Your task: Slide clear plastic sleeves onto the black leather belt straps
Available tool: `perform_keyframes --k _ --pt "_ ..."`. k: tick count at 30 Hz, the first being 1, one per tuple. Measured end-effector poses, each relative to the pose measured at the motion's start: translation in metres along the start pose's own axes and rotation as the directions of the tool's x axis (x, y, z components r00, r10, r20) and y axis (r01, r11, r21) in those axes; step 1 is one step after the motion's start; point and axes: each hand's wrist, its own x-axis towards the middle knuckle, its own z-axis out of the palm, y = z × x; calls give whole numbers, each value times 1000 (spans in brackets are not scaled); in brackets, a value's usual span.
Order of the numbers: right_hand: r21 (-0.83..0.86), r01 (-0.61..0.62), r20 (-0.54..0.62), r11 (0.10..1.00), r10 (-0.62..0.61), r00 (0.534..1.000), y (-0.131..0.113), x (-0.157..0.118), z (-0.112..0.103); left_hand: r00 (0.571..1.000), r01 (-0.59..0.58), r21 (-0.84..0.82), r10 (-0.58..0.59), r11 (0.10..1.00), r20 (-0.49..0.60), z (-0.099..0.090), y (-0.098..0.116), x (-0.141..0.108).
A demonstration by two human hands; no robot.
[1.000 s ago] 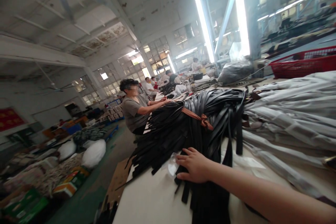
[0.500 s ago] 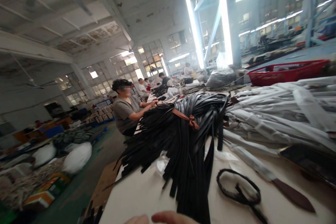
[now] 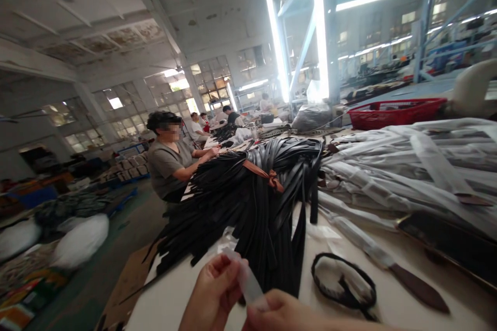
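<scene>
At the bottom of the head view, my left hand [image 3: 213,289] pinches the upper end of a translucent white wrapping strip [image 3: 250,284]. My right hand [image 3: 281,311] is closed on the strip's lower end, so it spans between the two hands. Just beyond them lies a large pile of black straps [image 3: 221,212], bound by a brown tie [image 3: 266,175]. Crumpled clear plastic [image 3: 228,238] shows behind my left hand. A coiled dark fuzzy strip [image 3: 313,269] rests on the table right of my hands.
White-wrapped straps [image 3: 388,165] heap up at the right, one with a brown pointed end [image 3: 419,287]. A dark flat object [image 3: 446,243] and a red basket [image 3: 396,114] are also there. A co-worker [image 3: 166,160] stands at the table's left side, hands on the black straps.
Both hands have come up from the bottom edge into fuller view, with the translucent strip now visible between them. The camera has turned slightly right.
</scene>
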Motion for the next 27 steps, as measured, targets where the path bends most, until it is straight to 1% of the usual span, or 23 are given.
perform_keyframes --k 2,3,4,5,6,8,9,10,11,12,13,14,15,16,17,19,21,23,24,25,27 --pt "-65 -114 -101 991 107 989 -5 7 5 999 -39 -61 37 997 -35 -8 2 5" --pt "-90 -152 -129 984 140 982 -10 8 6 997 -64 -69 60 996 -54 -13 4 7" --pt "-114 -165 -106 980 153 983 -16 8 7 993 -90 -63 85 994 -76 -18 6 8" --pt "-144 -157 -44 977 153 987 -24 8 5 989 -120 -46 115 992 -98 -23 8 9" --pt "-176 -135 51 975 146 988 -35 8 2 982 -152 -23 148 988 -122 -27 11 10" --pt "-268 -59 238 962 125 963 -58 9 -10 964 -212 39 216 976 -158 -34 15 10" --pt "-320 -14 258 947 102 961 -69 12 -18 953 -242 79 252 967 -170 -37 17 10" --pt "-427 46 196 903 42 980 -78 16 -26 940 -272 126 292 954 -176 -39 18 10" --pt "-588 112 96 801 -68 993 -84 21 -33 927 -300 174 330 938 -178 -41 19 11" --pt "-750 153 29 644 -198 980 -87 27 -40 915 -321 220 362 921 -177 -43 19 12" --pt "-881 160 12 446 -317 949 -86 33 -45 906 -336 264 387 904 -172 -44 19 13" --pt "-955 150 38 257 -393 919 -83 39 -48 897 -348 304 409 887 -166 -45 18 14" --pt "-983 144 82 116 -421 903 -77 43 -51 886 -361 349 435 865 -160 -46 17 15" --pt "-989 144 117 33 -422 899 -70 47 -52 870 -378 403 469 834 -154 -47 16 16" --pt "-989 145 134 -4 -413 901 -63 50 -54 846 -399 464 513 791 -146 -47 16 17" --pt "-991 136 126 -10 -443 888 -52 52 -57 789 -425 599 602 679 -122 -47 16 16" --pt "-993 118 98 3 -532 841 -50 49 -60 748 -405 723 657 559 -90 -47 17 14" --pt "-993 114 77 17 -634 769 -55 42 -63 717 -363 813 694 455 -68 -47 18 12" --pt "-993 118 77 16 -671 737 -61 38 -64 706 -342 845 706 412 -59 -47 18 12" --pt "-992 125 86 6 -692 717 -67 33 -64 700 -323 868 712 378 -50 -48 17 12" --pt "-990 139 125 -38 -697 706 -78 25 -60 714 -294 895 700 335 -28 -50 16 14"
